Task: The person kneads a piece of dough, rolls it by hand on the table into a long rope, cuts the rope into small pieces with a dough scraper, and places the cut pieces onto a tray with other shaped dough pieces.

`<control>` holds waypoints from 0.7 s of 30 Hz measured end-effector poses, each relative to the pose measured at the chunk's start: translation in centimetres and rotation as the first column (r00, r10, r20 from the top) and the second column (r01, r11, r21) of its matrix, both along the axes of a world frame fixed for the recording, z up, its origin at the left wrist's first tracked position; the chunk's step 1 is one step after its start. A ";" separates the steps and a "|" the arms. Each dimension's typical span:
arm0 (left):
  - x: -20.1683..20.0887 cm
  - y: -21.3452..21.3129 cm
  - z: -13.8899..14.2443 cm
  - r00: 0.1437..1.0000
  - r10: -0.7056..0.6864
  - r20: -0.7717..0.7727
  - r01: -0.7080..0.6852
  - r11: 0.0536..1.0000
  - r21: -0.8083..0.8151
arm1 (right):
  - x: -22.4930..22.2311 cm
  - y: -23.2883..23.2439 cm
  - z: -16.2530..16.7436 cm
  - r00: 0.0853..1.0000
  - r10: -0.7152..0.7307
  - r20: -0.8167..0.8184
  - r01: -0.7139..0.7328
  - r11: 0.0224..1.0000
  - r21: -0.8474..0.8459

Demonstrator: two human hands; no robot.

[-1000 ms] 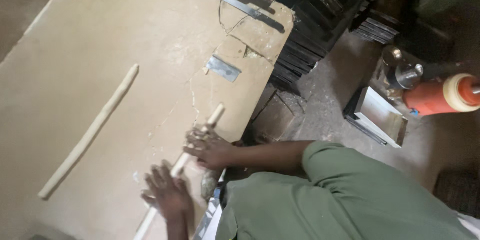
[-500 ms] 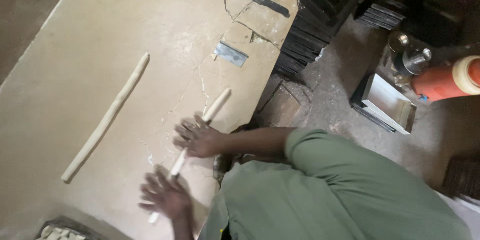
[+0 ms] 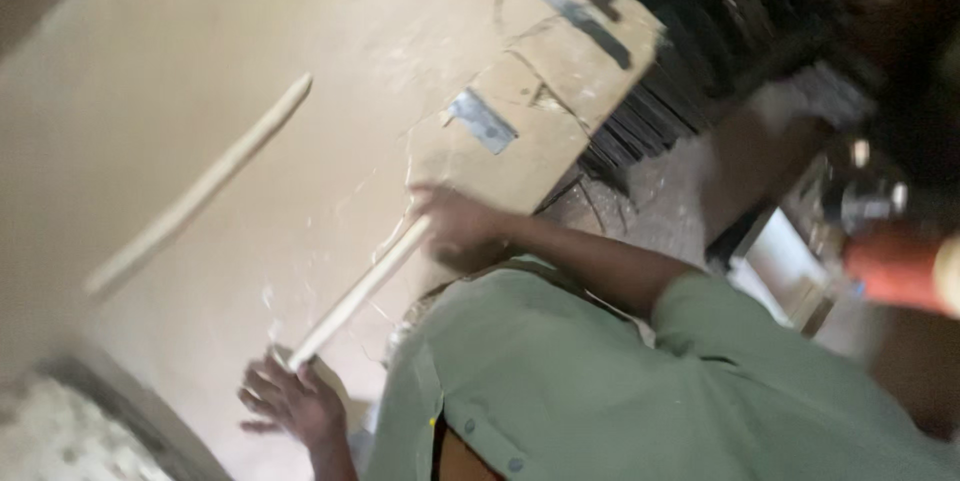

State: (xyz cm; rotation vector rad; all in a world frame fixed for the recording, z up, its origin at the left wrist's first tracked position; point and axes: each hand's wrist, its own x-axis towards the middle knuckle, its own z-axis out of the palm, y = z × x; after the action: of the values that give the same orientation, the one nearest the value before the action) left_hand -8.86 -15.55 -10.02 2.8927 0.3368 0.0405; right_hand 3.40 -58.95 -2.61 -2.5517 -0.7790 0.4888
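- Pretty blurry shot. Right hand [image 3: 455,226] is wrapped round the top end of a pale stick [image 3: 362,291] lying slantwise on the workbench [image 3: 330,61].
- Left hand [image 3: 290,403] rests, fingers spread, at the stick's lower end; can't tell if it's actually gripping.
- Second, longer stick [image 3: 200,191] lies well apart, further up the bench.
- Small metal plate [image 3: 483,121] sits near the bench edge.

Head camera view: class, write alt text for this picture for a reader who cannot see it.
A person in a green shirt leans over a tan worktable, with both hands on a pale wooden stick: the right hand at its upper end, the left hand at its lower end. A second, longer stick lies apart on the table. The picture is motion-blurred.
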 end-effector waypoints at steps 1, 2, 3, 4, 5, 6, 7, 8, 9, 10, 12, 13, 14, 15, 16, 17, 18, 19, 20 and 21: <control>-0.4 -0.2 -0.7 0.999 -0.003 0.044 0.001 0.999 0.039 | 1.0 -3.1 0.3 0.969 -0.079 -0.233 0.193 0.830 0.523; -0.9 -0.6 -1.2 0.995 -0.019 0.102 0.008 0.994 0.109 | 2.4 -6.6 1.2 0.870 -0.021 -0.492 0.458 0.401 0.793; -0.9 -1.1 -1.6 0.984 -0.049 0.169 0.016 0.981 0.192 | 4.3 -8.8 1.8 0.873 -0.327 -0.362 0.471 0.374 0.799; -1.0 -1.7 -1.8 0.977 -0.067 0.200 0.025 0.979 0.204 | 6.3 -10.3 2.4 0.769 -0.608 -0.199 0.466 0.318 0.826; -1.0 -2.7 -1.9 0.977 -0.078 0.200 0.040 0.982 0.187 | 8.0 -12.1 3.2 0.544 -0.839 -0.015 0.432 0.264 0.862; -0.5 -3.9 -2.0 0.983 -0.041 0.179 0.039 0.999 0.018 | 9.5 -13.5 3.7 0.465 -0.883 0.061 0.496 0.318 0.808; -0.1 -5.3 -1.8 0.992 -0.044 0.116 0.044 0.999 -0.002 | 10.6 -14.7 4.1 0.390 -0.909 0.146 0.571 0.363 0.736; 0.1 -6.8 -1.5 0.998 -0.042 0.041 0.043 0.999 -0.024 | 11.3 -15.1 4.0 0.483 -0.859 0.172 0.702 0.497 0.510; 0.4 -8.2 -1.0 0.998 -0.037 -0.042 0.035 0.998 -0.045 | 11.6 -15.1 3.7 0.583 -0.796 0.164 0.760 0.605 0.237; 0.7 -9.5 -0.6 0.996 -0.086 0.004 0.086 0.991 -0.100 | 11.6 -14.9 2.9 0.679 -0.725 0.118 0.733 0.677 -0.059; 1.4 -11.2 -0.1 0.989 -0.142 0.045 0.146 0.984 -0.106 | 9.8 -12.6 0.0 0.705 -0.696 0.134 0.706 0.674 -0.218; 1.8 -11.5 0.0 0.987 -0.148 0.056 0.152 0.987 -0.060 | 9.3 -11.5 -1.6 0.721 -0.674 0.160 0.688 0.668 -0.285; 2.1 -11.6 -0.1 0.992 -0.126 0.013 0.127 0.990 -0.061 | 8.9 -10.7 -3.1 0.675 -0.714 0.189 0.736 0.631 -0.246; 2.3 -11.1 -0.2 0.995 -0.094 -0.043 0.092 0.994 -0.059 | 7.9 -9.7 -4.5 0.634 -0.746 0.204 0.772 0.599 -0.211; 2.5 -10.4 -0.5 0.986 -0.135 0.098 0.140 0.989 -0.051 | 7.0 -8.8 -5.6 0.603 -0.771 0.205 0.798 0.576 -0.180; 2.4 -9.1 -0.6 0.959 -0.162 0.231 0.172 0.985 -0.024 | 7.0 -8.0 -6.0 0.553 -0.798 0.239 0.833 0.530 -0.160; 1.9 -7.3 -0.5 0.966 -0.180 0.183 0.193 0.980 -0.056 | 6.6 -6.5 -6.3 0.294 -0.952 -0.086 0.950 0.301 -0.084; 1.7 -5.8 -0.5 0.966 -0.211 0.150 0.226 0.969 -0.096 | 6.8 -6.7 -6.2 0.478 -0.878 0.029 0.875 0.473 -0.101; 1.4 -3.9 -0.2 0.967 -0.225 0.118 0.232 0.972 -0.047 | 6.6 -5.2 -5.8 0.447 -0.890 -0.088 0.893 0.449 -0.002; 1.1 -1.8 0.3 0.966 -0.245 0.088 0.246 0.969 0.001 | 6.4 -4.3 -4.7 0.412 -0.887 -0.208 0.911 0.402 0.091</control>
State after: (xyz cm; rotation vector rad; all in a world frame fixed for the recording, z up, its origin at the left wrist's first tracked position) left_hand -7.76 -17.37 -9.74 2.8878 -0.0385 0.1225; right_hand 9.75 -63.28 -7.31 -2.2675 0.6575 0.1625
